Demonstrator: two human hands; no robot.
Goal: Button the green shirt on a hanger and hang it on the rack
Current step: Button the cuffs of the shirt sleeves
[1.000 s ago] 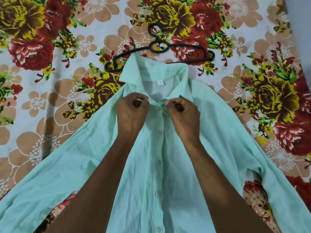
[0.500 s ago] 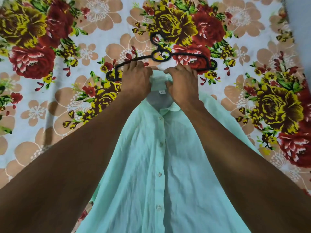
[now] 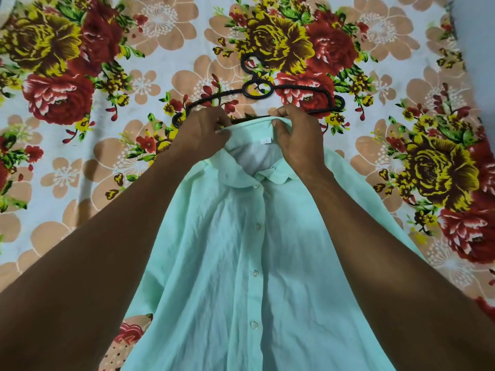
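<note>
At the collar (image 3: 249, 124), both hands grip fabric.

A floral bedsheet (image 3: 112, 167) fills nearly the whole view, its pale blue-white ground printed with large red roses, yellow-and-brown roses, green leaves and flat peach blossoms with white centres. The cloth lies mostly smooth, with a few soft creases. At the top right corner a plain grey-blue surface (image 3: 479, 36) borders the sheet; the light is even and soft.
</note>
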